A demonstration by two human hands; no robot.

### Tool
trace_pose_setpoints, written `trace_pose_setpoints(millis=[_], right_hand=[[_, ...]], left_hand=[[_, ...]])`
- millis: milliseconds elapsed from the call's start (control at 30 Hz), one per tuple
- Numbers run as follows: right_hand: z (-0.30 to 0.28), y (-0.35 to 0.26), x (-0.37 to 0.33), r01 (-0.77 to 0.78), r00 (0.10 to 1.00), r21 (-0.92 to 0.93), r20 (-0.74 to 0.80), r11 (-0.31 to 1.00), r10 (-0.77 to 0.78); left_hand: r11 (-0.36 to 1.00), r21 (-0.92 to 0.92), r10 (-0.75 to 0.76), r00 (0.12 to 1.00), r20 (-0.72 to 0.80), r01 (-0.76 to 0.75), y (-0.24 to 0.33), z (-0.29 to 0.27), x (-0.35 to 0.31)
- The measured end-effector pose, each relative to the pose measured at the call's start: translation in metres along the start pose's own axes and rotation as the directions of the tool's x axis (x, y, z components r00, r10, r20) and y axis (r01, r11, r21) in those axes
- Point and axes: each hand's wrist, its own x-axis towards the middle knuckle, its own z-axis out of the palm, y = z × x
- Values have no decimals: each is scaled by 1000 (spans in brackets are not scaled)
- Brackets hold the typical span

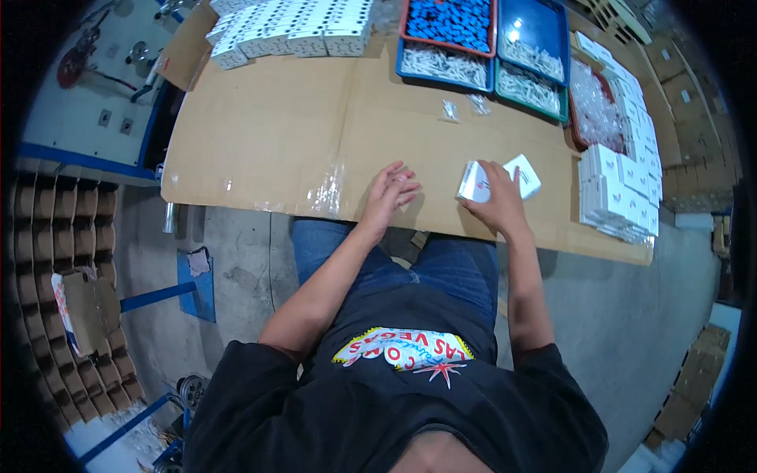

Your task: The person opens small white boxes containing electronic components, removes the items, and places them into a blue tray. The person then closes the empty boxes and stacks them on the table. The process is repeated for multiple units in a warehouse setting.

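My right hand (pixel 502 199) is gripping a small white box (pixel 475 183) with dark print at the table's near side, thumb and fingers on either side of it. Beside that hand, just to its right, lies another white piece (pixel 524 175) that looks like a second small box; my hand partly hides where the two meet. My left hand (pixel 388 197) is held over the near edge of the cardboard-covered table (pixel 268 142), fingers loosely bent and apart, nothing in them. Two small clear bags (pixel 449 110) of white parts lie farther off, in front of the trays.
At the back, a red tray (pixel 404 24) holds blue pieces above blue and green trays (pixel 544 110) of white pieces. A red tray of clear bags (pixel 591 94) is at the right. Stacked white boxes stand at the right edge (pixel 619 193) and back left (pixel 296 31).
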Motion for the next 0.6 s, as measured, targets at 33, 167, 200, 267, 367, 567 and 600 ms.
trace_pose_setpoints(millis=[33, 167, 200, 267, 367, 567, 600], right_hand=[[-2, 7, 3, -17, 999, 6, 48, 1000, 16], [-6, 36, 4, -83, 992, -67, 86, 994, 89], [-11, 39, 7, -101, 987, -82, 116, 991, 111], [-17, 45, 9, -120, 981, -92, 143, 989, 132], [-26, 41, 12, -122, 975, -115, 170, 986, 140], [-27, 0, 49, -13, 1000, 150, 12, 989, 11], [-27, -15, 61, 9, 1000, 219, 0, 976, -10]], left_hand=[[1000, 3, 2, 1000, -8, -2, 1, 0, 0], [1000, 17, -24, 999, -21, 24, -1, 0, 2], [1000, 10, -25, 999, -22, 25, 1, -1, 1], [1000, -8, -25, 1000, -14, 25, 2, -3, 1], [999, 46, 3, 998, -69, 0, 10, -12, 4], [833, 486, 414, 881, -230, -265, 41, -82, 39], [712, 647, 501, 843, -197, -272, 56, -99, 45]])
